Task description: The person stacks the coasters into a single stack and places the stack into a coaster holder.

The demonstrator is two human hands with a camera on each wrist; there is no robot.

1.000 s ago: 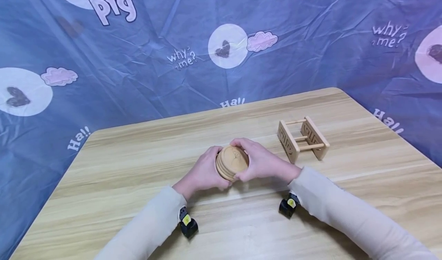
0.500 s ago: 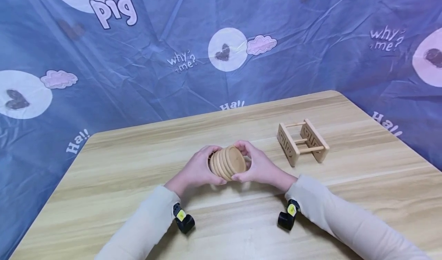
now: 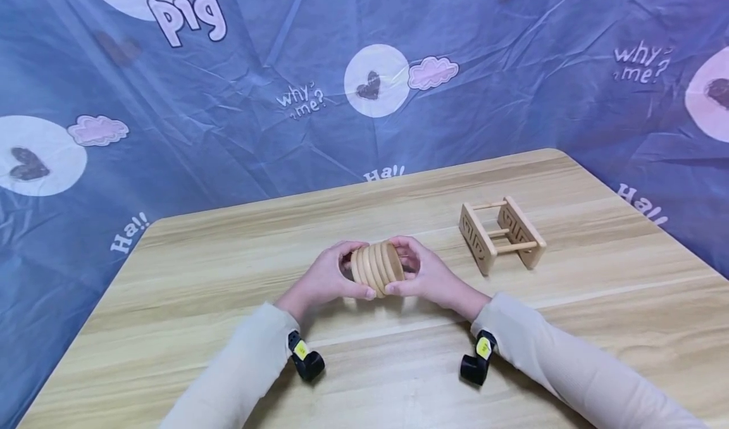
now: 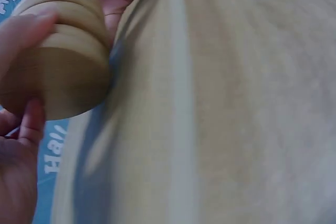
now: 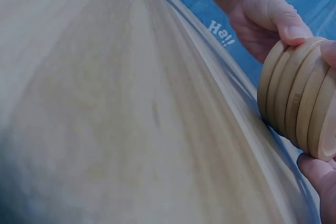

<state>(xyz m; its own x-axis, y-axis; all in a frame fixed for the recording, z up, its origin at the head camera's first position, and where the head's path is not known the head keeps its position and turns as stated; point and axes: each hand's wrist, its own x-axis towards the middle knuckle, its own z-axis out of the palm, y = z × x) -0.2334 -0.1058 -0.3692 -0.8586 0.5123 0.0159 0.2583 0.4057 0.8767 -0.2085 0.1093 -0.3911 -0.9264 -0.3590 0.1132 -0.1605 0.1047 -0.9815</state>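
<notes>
Between both hands is a stack of several round wooden coasters [image 3: 376,269], turned on its side so the rims face up and toward the head camera. My left hand [image 3: 326,276] grips the stack's left end, its thumb lying along the near rims. At the other end my right hand [image 3: 430,276] grips it with the thumb at the lower near rim and fingers behind. The left wrist view shows a flat outer face of the coasters [image 4: 58,82]; in the right wrist view their stacked edges [image 5: 296,95] show side by side.
A wooden rack [image 3: 502,236] with two carved side panels joined by dowels stands right of the hands. The wood-grain table [image 3: 228,252] ends at a blue printed cloth [image 3: 245,138] behind it.
The stack has tipped from its patterned face showing upward to lying on its side, rims up. Both hands have turned with it and keep hold.
</notes>
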